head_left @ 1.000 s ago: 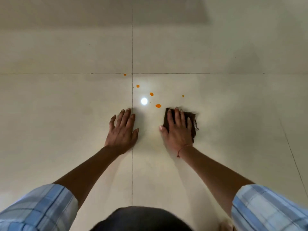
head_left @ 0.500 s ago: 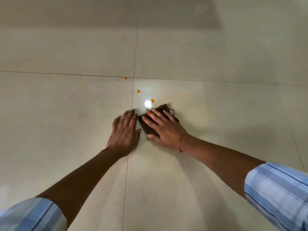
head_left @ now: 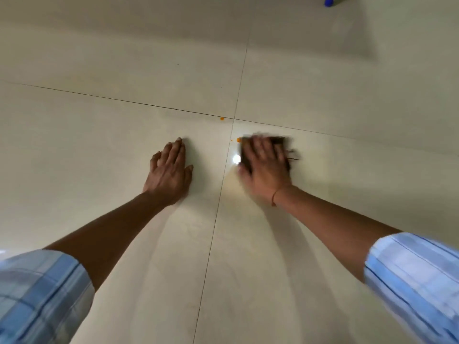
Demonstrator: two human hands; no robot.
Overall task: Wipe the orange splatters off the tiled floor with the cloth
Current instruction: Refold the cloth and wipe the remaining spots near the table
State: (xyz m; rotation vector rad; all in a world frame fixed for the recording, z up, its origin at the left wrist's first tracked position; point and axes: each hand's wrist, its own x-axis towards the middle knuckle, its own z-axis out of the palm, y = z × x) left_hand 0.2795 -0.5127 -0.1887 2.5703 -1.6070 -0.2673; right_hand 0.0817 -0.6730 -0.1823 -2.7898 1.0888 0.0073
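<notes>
Blurred right hand point(head_left: 265, 167) seemingly presses cloth point(head_left: 280, 141) flat beside orange splatter point(head_left: 238, 139); left hand point(head_left: 170, 170) splayed on floor point(head_left: 99, 150).

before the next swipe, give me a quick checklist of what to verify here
1. Right hand pressing flat on the cloth: ok.
2. Left hand braced flat on the floor, apart from the cloth: ok.
3. Orange spot beside the cloth's left edge wiped: not ok.
4. Orange spot by the grout crossing wiped: not ok.
5. Floor under the cloth clean: cannot tell, covered.
</notes>
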